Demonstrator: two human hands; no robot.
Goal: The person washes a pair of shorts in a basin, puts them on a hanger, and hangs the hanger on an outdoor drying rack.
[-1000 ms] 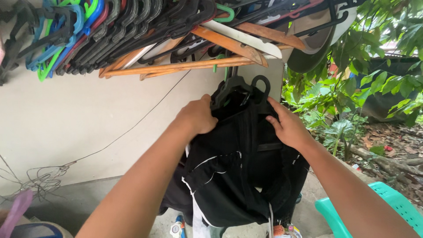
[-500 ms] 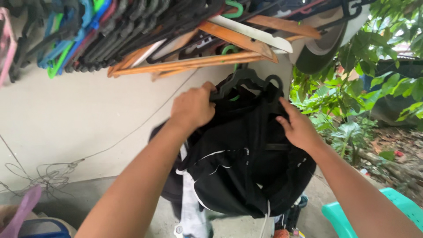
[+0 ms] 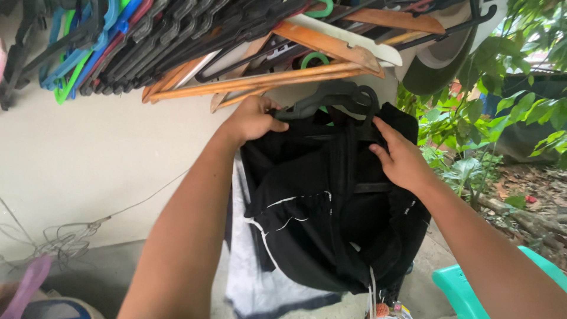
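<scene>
— Under the slanted wooden poles (image 3: 260, 82), what does the person have in hand?

— A black garment (image 3: 319, 207), soft and limp, hanging from a dark plastic hanger (image 3: 331, 97) in front of the pale wall (image 3: 88, 159). It sags in heavy folds, with thin white piping running across the front and a white cord dangling at the bottom.

— How are the hands placed?

— The left hand (image 3: 251, 118) is closed at the hanger's left shoulder, fingers curled round the plastic and the cloth's top edge. The right hand (image 3: 401, 159) lies on the cloth just below the hanger's right end, fingers pressed together and flat against the fabric, thumb out; whether it pinches any cloth cannot be told.

— How would the garment handle?

— Probably light and floppy, with no stiffness of its own, likely to slide off the smooth hanger if tilted. The surest hold seems to be the rigid hanger near its hook, or the bunched top edge.

— And around it?

— Behind it hangs a pale greyish cloth (image 3: 254, 260). Above, a dense row of empty hangers (image 3: 118, 41), black, blue, green and red plastic, crowds a rail beside flat wooden ones. A tangle of thin wire (image 3: 65, 239) trails along the wall at lower left. To the right stand leafy green plants (image 3: 502, 106), and a turquoise plastic chair (image 3: 458, 286) shows at the bottom corner.
</scene>
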